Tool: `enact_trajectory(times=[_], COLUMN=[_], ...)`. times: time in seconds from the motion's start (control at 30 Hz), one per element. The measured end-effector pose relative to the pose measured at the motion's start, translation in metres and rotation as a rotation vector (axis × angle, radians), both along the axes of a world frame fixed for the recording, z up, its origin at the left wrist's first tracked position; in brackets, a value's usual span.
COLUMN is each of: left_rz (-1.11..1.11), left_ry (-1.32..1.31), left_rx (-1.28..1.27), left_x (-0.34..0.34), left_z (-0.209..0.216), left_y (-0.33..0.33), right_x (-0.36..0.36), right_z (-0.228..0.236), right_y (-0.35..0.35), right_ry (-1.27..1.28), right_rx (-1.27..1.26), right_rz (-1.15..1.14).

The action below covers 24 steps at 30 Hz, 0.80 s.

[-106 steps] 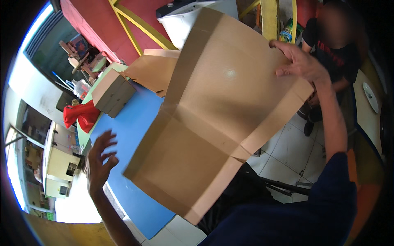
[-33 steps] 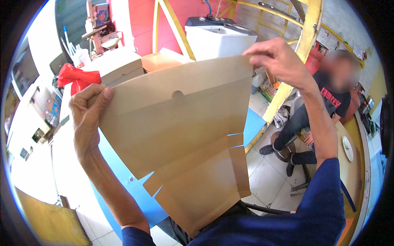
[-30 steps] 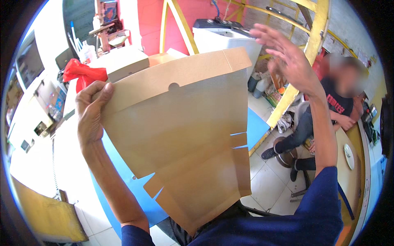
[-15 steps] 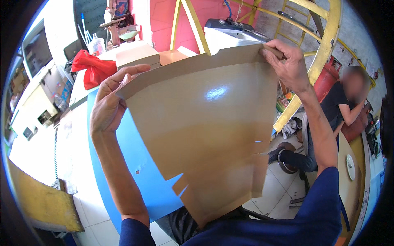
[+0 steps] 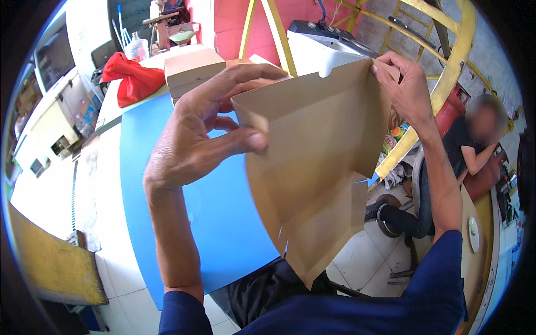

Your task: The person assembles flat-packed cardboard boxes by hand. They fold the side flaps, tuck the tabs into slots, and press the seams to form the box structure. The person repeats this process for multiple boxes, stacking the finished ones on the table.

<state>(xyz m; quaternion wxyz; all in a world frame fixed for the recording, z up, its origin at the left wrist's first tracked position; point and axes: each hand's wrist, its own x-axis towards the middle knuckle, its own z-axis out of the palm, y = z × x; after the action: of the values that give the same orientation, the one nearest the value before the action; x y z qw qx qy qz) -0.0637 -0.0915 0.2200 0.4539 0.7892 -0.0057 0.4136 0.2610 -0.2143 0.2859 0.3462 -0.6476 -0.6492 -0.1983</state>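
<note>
Near our flat blue desk (image 5: pixel 215 223), right fingers (image 5: pixel 403 63) pinch the creased brown cardboard sheet (image 5: pixel 318 145), likely light, bendable, best held by corners; whether our left fingers (image 5: pixel 243 73) grip is unclear.

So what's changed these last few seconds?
The left hand, earlier clear of the cardboard, has come rightward to its upper left corner; that side now curves. The right hand, off it a second ago, pinches the upper right corner. The red bag and brown box stayed put.
</note>
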Motion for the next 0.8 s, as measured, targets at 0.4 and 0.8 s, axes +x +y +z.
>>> enact_trajectory(times=[0.4,0.8], left_rz=[-0.297,0.070], left_ry=[-0.379,-0.327], left_rx=[-0.513,-0.152], left_x=[0.035,0.038], left_z=[-0.026,-0.022], left_y=[0.025,0.007], right_x=[0.015,0.003], right_z=[0.031,0.037], right_y=[-0.006,-0.015], right_ry=[0.165,0.306], right_rx=[0.071,0.012], right_rz=[0.137,0.199])
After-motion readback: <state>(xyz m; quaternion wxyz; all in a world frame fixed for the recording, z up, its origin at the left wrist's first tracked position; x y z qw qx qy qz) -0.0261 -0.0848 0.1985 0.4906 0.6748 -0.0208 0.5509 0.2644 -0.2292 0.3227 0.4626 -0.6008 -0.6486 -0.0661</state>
